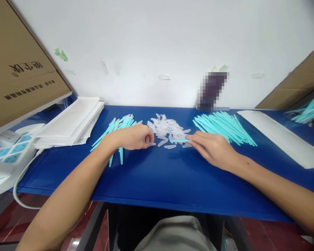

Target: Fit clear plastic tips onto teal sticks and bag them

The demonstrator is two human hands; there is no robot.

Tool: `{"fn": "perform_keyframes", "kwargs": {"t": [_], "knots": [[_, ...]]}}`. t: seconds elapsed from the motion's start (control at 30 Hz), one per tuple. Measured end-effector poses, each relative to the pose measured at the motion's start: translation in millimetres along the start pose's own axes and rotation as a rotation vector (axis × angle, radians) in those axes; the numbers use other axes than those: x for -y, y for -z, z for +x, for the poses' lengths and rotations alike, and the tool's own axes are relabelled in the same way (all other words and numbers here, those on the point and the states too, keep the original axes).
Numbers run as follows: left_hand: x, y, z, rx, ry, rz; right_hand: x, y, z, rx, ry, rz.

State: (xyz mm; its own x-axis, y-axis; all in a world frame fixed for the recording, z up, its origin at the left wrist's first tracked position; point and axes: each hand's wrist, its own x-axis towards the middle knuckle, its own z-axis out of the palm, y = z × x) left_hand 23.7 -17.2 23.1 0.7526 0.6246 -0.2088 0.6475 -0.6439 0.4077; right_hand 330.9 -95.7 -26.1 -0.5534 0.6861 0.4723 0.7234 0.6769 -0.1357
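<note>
My left hand [143, 136] is closed in a pinch on a small translucent plastic cap [152, 143], at the near left side of a pile of similar caps [164, 126]. Between the thumb and fingers of my right hand [211, 148] is a thin turquoise plastic stick [180, 140], lying level with its free end pointing left toward my left hand. The cap and the stick are apart. Behind my right hand lies a heap of turquoise sticks [226, 127]. Another heap of turquoise pieces [121, 122], some with pale ends, is partly hidden by my left hand and wrist.
On the left, white padded envelopes [70, 122] are stacked beside a white power strip [18, 153] with a cable. A long white tray-like sheet [282, 136] lies at the right. Cardboard boxes [23, 66] stand at both sides; the blue table [157, 184] meets a white wall [157, 42].
</note>
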Motion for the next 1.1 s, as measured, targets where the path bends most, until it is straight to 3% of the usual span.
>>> {"fn": "perform_keyframes", "kwargs": {"t": [0.1, 0.2, 0.3, 0.37, 0.43, 0.67, 1.1], "knots": [[-5, 0.0, 2, -0.134, -0.090, -0.204, 1, 1, -1, -0.014, -0.011, -0.012], [-15, -8.1, 12, -0.376, -0.178, -0.689, 6, 3, -1, -0.096, -0.077, 0.062], [-26, -22.4, 25, -0.568, -0.205, -1.130, 11, 5, 0, -0.231, -0.231, 0.138], [-33, -31.6, 32, -0.631, -0.199, -1.296, 14, 6, 2, -0.251, -0.333, 0.204], [-39, -38.9, 35, -0.644, -0.181, -1.400, 16, 7, 3, -0.193, -0.385, 0.281], [-50, -48.7, 35, -0.648, -0.157, -1.510, 20, 10, 2, 0.062, -0.351, 0.401], [-56, -59.6, 38, -0.697, -0.157, -1.473, 18, 9, 1, 0.033, -0.297, 0.316]]}}
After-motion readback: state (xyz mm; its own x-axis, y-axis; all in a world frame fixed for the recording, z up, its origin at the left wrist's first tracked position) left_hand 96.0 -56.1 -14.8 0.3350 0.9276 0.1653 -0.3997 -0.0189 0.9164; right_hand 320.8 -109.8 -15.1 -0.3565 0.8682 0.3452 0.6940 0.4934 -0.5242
